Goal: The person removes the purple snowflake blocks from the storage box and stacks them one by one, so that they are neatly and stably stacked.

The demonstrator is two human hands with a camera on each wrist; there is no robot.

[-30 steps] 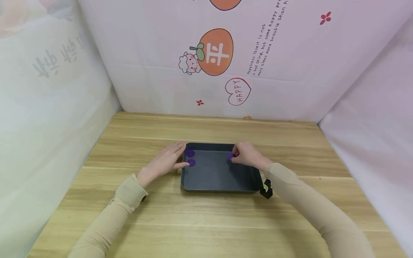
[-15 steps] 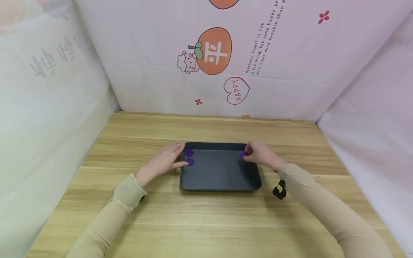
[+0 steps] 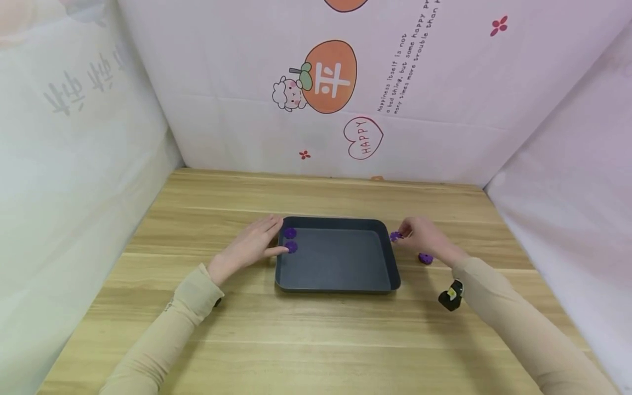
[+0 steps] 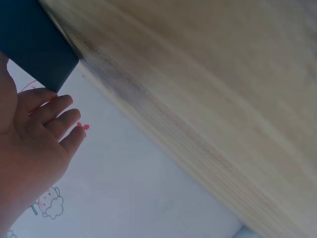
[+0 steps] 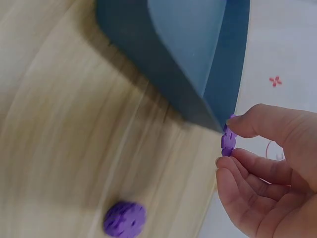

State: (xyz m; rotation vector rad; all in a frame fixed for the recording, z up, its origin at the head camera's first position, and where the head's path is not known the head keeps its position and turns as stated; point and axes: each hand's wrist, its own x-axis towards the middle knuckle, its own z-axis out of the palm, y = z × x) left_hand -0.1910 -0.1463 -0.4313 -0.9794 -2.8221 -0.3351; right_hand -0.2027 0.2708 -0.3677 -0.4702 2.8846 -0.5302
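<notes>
My right hand pinches a purple notched disc between thumb and fingertips, just outside the right rim of the dark grey tray. In the right wrist view the disc is seen nearly edge-on beside the tray's corner. My left hand rests with extended fingers at the tray's left edge, its thumb reaching over the rim. Inside the tray, along that left side, lie an upper purple disc and a lower purple disc; the thumb tip is at the lower one.
A small stack of purple discs sits on the wooden table right of the tray, below my right hand. White printed cloth walls close off the back and both sides.
My right hand has moved right with the pinched disc, from over the tray to beyond its right rim. The stack on the table has come into sight. My left hand stays put.
</notes>
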